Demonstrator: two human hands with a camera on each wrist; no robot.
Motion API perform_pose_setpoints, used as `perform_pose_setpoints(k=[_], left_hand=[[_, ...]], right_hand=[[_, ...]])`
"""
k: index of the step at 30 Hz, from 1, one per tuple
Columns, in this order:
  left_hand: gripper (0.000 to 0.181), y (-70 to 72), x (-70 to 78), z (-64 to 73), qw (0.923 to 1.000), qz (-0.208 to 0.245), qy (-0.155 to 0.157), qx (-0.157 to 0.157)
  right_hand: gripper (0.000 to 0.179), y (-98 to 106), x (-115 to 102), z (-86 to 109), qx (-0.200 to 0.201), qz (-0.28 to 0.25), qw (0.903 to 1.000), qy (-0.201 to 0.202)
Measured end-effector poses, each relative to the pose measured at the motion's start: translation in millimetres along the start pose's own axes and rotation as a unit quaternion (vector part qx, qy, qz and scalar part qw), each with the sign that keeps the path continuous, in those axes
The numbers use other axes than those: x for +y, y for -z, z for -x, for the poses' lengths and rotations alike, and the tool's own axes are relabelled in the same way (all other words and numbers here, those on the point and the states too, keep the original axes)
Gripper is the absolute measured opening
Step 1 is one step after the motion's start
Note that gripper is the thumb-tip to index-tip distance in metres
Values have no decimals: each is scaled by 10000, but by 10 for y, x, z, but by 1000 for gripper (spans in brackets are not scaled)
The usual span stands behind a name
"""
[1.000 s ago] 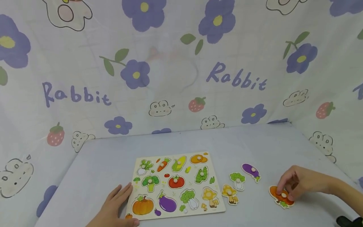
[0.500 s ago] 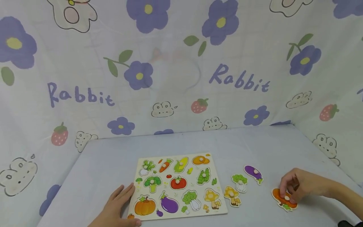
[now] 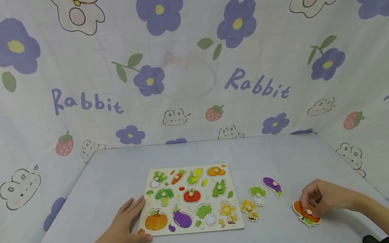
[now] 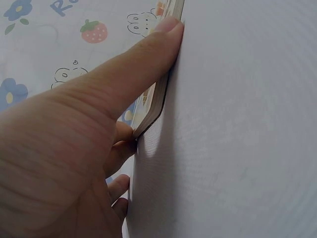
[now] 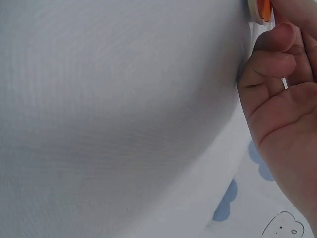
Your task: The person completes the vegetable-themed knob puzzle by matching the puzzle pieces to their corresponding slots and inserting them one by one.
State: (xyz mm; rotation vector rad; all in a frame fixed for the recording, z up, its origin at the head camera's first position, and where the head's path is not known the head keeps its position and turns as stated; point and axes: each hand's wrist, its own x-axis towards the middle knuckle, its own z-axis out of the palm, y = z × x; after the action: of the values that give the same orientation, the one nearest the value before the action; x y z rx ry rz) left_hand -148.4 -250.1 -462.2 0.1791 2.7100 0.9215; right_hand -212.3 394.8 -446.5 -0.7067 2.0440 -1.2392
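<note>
In the head view, my right hand (image 3: 329, 197) has thumb and index finger on either side of the knob of an orange pumpkin puzzle piece (image 3: 299, 210), pinching it at the table's right; its leafy end points toward me. The right wrist view catches only an edge of that piece (image 5: 261, 11) by the fingers. My left hand (image 3: 126, 222) rests at the near left corner of the wooden vegetable puzzle board (image 3: 209, 199), thumb along the front edge, fairly straight fingers at the left edge. Knobbed pieces fill the board's upper rows; pictures without knobs show in its bottom row.
Right of the board lie a mushroom piece (image 3: 249, 210), a bok choy piece (image 3: 257, 195) and an eggplant piece (image 3: 271, 186), all with knobs. A white cloth covers the table (image 3: 115, 172). Behind it hangs a patterned curtain (image 3: 188, 101). Something black (image 3: 370, 239) shows at the lower right.
The head view has shifted slightly, so everything appears a little further right. Both hands keep their places at the board and the pumpkin piece.
</note>
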Motion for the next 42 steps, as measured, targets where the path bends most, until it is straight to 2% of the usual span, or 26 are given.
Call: perform_pose_setpoints(k=[11,22,32,37,42], left_hand=[[116,-3,-14,-8,10000,-42,-62,-19],[115,1,-25,-19,9998,-19,-177,-46],[116,-1,-34,-7,9996,25,-267,27],[115,5,-40,-11,9994,24,-357,33],[115,6,-28,-5,9995,46,-309,16]], right_hand=[[17,-10,-26,17,367,-156,9992,-92],[20,-53,-54,-23,927,-353,9947,-262],[25,-134,-108,-61,1608,-377,9851,-482],[27,-216,-201,-106,1879,-229,9805,-522],[29,-301,-284,-183,2196,-154,9735,-613]])
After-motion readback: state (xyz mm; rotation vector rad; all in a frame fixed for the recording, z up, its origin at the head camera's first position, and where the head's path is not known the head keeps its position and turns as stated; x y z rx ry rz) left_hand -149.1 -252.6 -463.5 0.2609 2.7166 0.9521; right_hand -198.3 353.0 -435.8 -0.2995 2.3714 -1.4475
